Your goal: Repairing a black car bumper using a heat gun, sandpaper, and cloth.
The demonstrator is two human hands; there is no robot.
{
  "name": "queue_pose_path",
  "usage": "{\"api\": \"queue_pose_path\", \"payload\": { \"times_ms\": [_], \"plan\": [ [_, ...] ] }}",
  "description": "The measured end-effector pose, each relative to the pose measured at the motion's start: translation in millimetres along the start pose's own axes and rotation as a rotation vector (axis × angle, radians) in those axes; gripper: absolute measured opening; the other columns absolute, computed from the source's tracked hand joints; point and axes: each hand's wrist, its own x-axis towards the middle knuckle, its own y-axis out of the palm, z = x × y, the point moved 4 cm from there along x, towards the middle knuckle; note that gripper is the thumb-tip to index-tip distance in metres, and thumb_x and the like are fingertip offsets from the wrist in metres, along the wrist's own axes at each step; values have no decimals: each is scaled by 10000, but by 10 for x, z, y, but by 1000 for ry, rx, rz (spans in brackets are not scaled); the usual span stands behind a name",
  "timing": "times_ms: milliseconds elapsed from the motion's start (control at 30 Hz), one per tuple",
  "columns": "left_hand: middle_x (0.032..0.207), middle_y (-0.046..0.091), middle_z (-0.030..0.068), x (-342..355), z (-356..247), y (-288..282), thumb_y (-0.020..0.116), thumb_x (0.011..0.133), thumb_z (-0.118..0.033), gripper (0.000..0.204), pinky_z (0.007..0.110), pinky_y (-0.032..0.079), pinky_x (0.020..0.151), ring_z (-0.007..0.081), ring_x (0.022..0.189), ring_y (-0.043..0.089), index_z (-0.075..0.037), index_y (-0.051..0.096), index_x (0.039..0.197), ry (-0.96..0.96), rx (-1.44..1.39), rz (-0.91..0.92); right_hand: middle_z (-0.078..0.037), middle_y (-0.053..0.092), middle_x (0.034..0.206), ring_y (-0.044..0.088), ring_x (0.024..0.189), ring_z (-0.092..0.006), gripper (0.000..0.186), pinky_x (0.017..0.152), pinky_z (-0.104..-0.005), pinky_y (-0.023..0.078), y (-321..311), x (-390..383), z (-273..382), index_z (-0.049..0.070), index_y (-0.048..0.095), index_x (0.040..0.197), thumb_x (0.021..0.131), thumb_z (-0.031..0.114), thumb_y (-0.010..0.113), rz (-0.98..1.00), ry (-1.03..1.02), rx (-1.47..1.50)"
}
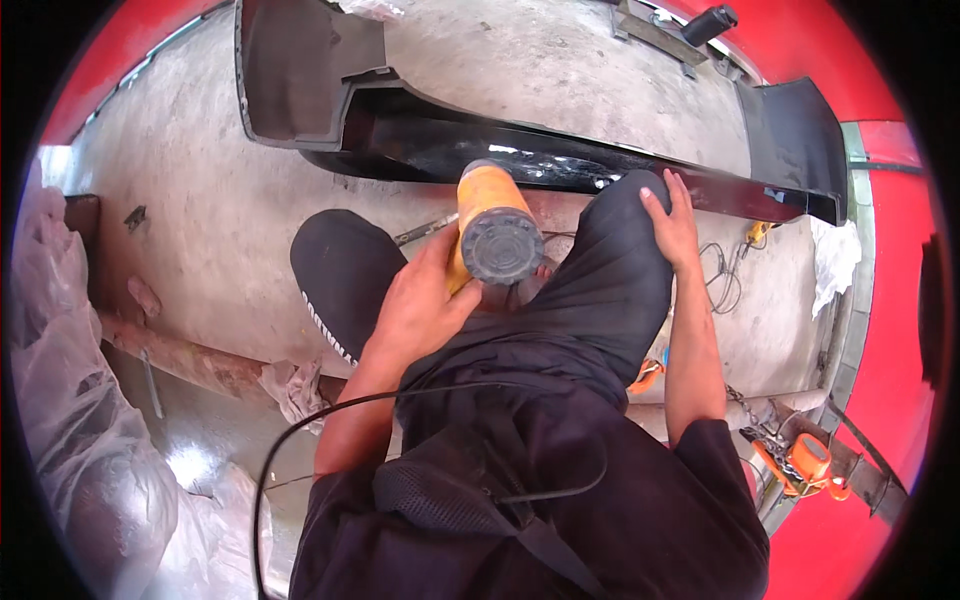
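Observation:
My left hand (424, 305) is wrapped around the handle of a yellow heat gun (488, 190). The gun's round dark vented back end faces up toward me, and its front end is toward a glossy black car bumper (440, 140). That bumper lies across the concrete floor in front of my knees, its ends curving away from me. Whether the gun touches it cannot be told. On my right knee rests my right hand (678, 222), fingers stretched out, holding nothing.
Crumpled clear plastic sheeting (90, 400) hangs at the left. An orange chain hoist (808, 460) sits at the lower right by a metal beam. A coiled dark cable (722, 280) lies right of my knee. Red surfaces (800, 50) edge the area.

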Motion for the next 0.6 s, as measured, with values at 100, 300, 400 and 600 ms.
{"api": "queue_pose_path", "payload": {
  "times_ms": [100, 300, 400, 600],
  "plan": [
    [1282, 617, 255, -41, 247, 221, 693, 855, -193, 614, 437, 483, 1007, 412, 1201, 602, 6, 482, 1397, -86, 100, 14, -217, 349, 1590, 315, 1491, -343, 736, 1206, -407, 273, -20, 58, 35, 46, 413, 1521, 960, 475, 620, 19, 13, -1],
    [1380, 548, 245, 104, 204, 497, 650, 901, -275, 697, 491, 467, 1032, 444, 1244, 546, -51, 367, 1497, -190, 128, 132, -225, 253, 1628, 261, 1512, -355, 803, 1216, -407, 250, -12, -371, -5, 7, 312, 1556, 966, 458, 617, -45, -48, 1],
    [1379, 547, 245, 213, 206, 577, 643, 906, -280, 688, 491, 465, 1032, 447, 1240, 547, -56, 368, 1496, -167, 131, 151, -235, 199, 1643, 218, 1526, -366, 878, 1221, -411, 239, -37, -598, 19, 18, 218, 1588, 957, 469, 628, 13, -6, -1],
    [1368, 546, 255, 219, 200, 644, 637, 912, -259, 664, 497, 460, 1032, 452, 1226, 552, -45, 379, 1485, -124, 120, 147, -258, 211, 1630, 234, 1518, -376, 955, 1217, -418, 247, -66, -547, 22, 20, 197, 1592, 925, 534, 648, 27, 100, -56]
  ]
}}
